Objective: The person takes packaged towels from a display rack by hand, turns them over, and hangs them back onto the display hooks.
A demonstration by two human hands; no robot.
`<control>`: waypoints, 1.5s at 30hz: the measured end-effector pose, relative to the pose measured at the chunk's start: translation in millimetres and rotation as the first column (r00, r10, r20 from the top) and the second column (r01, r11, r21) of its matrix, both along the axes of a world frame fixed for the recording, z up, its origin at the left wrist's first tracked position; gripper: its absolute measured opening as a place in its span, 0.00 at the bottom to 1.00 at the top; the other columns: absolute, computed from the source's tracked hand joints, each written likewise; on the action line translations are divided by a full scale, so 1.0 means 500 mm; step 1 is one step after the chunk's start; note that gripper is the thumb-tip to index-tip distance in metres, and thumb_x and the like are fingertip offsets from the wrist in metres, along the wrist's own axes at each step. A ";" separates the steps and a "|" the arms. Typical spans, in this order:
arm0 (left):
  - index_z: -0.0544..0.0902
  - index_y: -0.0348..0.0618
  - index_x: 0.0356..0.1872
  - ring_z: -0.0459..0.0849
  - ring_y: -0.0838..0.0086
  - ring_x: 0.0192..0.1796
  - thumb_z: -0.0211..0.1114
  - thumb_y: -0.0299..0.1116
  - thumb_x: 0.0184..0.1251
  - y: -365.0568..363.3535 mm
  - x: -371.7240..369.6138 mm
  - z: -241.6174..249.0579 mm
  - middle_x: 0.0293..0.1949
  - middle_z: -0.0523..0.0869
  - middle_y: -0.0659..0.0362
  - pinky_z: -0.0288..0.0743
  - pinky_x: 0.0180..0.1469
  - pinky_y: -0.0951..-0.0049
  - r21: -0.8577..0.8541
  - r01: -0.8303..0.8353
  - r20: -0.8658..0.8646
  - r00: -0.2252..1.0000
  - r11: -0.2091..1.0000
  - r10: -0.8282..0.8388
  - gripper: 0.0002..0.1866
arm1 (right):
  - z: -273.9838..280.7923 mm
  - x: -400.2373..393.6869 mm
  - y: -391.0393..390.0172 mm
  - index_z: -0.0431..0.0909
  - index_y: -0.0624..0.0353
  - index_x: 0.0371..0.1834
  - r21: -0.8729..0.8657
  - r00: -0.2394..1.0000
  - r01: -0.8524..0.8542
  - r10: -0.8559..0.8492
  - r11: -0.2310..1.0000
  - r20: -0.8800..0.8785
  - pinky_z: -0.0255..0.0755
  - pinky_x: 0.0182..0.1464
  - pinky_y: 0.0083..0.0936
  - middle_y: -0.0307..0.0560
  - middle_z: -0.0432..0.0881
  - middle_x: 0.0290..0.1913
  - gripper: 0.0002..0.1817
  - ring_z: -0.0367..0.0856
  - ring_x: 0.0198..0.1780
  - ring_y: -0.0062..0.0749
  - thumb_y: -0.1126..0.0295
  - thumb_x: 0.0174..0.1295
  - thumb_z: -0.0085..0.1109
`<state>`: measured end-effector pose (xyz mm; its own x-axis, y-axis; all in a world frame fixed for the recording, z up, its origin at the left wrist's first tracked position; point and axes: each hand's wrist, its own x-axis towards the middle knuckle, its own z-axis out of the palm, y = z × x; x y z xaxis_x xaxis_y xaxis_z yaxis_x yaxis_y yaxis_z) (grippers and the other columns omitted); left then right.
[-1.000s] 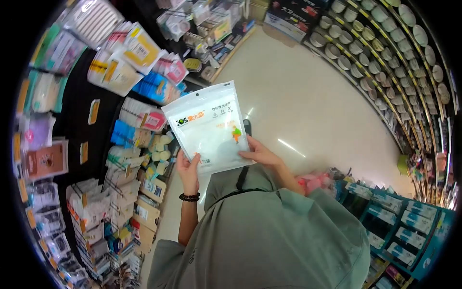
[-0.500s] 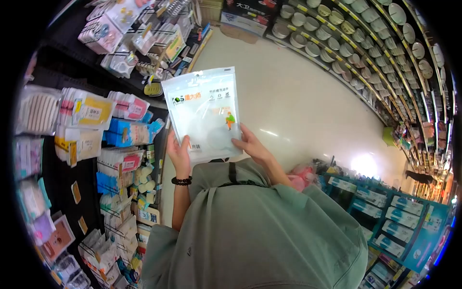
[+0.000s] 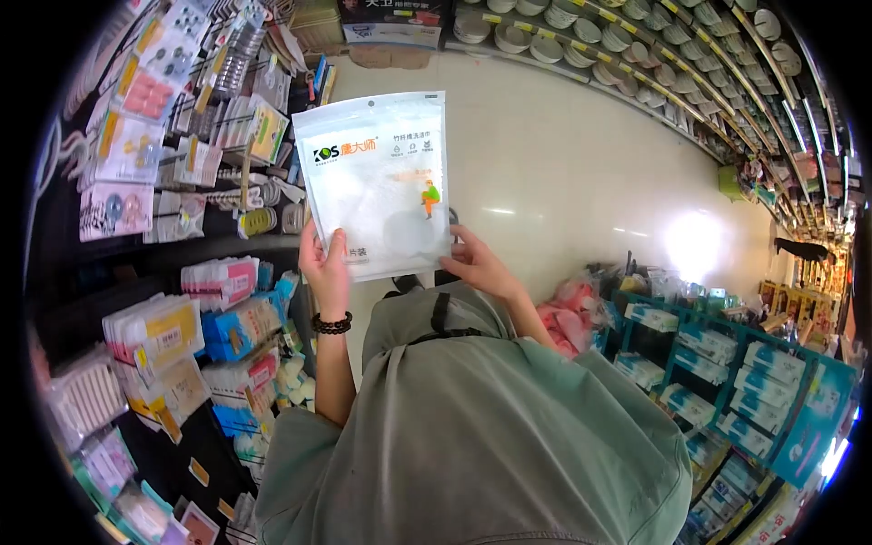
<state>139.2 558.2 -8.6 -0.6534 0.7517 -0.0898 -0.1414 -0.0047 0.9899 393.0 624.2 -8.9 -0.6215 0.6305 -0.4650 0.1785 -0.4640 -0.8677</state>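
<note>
A flat white plastic package (image 3: 381, 195) with orange and black print and a small green and orange figure is held upright in front of my body. My left hand (image 3: 327, 268) grips its lower left corner, thumb on the front and the other fingers behind. A dark bead bracelet (image 3: 332, 323) circles my left wrist. At the lower right edge of the package, my right hand (image 3: 474, 261) pinches it with the thumb and fingers. Parts of the fingers are hidden behind the package.
Racks of hanging packages (image 3: 163, 341) line the left side. Shelves of stacked bowls (image 3: 545, 47) curve across the upper right. A teal display rack (image 3: 822, 409) stands at the lower right, near a pink plastic bag (image 3: 570, 316). Boxes (image 3: 392, 20) sit at the top.
The view has turned, so the shelves and racks appear shifted. Both hands still hold the package, which sits slightly farther left and higher, with its front now catching less glare.
</note>
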 end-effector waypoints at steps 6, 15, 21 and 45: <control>0.72 0.33 0.62 0.75 0.85 0.32 0.62 0.20 0.68 0.202 -0.030 0.014 0.38 0.85 0.60 0.68 0.33 0.82 -0.022 -0.040 -0.010 0.999 0.999 0.040 0.21 | -0.016 -0.047 0.238 0.69 0.63 0.61 0.022 0.993 -0.026 0.028 0.999 -0.118 0.72 0.48 0.23 0.43 0.84 0.44 0.20 0.78 0.45 0.20 0.73 0.68 0.59; 0.72 0.32 0.63 0.79 0.82 0.39 0.62 0.22 0.69 0.555 -0.013 0.066 0.46 0.84 0.58 0.73 0.41 0.82 0.011 -0.113 -0.145 0.983 0.994 0.113 0.22 | 0.019 -0.047 0.636 0.75 0.66 0.61 -0.127 0.967 -0.099 0.065 0.987 -0.248 0.74 0.52 0.23 0.40 0.85 0.49 0.20 0.80 0.49 0.19 0.72 0.67 0.63; 0.70 0.33 0.64 0.80 0.81 0.43 0.62 0.24 0.71 0.704 -0.003 0.109 0.48 0.84 0.56 0.74 0.43 0.80 0.007 0.003 -0.170 0.985 1.000 -0.002 0.22 | 0.039 -0.049 0.802 0.79 0.65 0.57 0.041 0.971 -0.150 0.155 0.988 -0.181 0.74 0.47 0.24 0.38 0.84 0.44 0.20 0.78 0.45 0.19 0.64 0.68 0.64; 0.70 0.36 0.67 0.75 0.64 0.65 0.67 0.25 0.64 1.495 -0.350 0.137 0.68 0.71 0.49 0.72 0.62 0.68 0.124 0.353 -0.594 0.775 0.927 -0.216 0.29 | 0.092 -0.369 1.496 0.78 0.63 0.54 0.287 0.899 0.437 -0.423 0.852 -0.114 0.70 0.41 0.19 0.34 0.81 0.40 0.14 0.74 0.40 0.16 0.70 0.68 0.62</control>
<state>-36.0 1305.8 59.7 -0.2879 0.8654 0.4102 0.4074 -0.2770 0.8702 208.3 1372.1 37.3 -0.2720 0.9433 -0.1904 -0.0216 -0.2038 -0.9788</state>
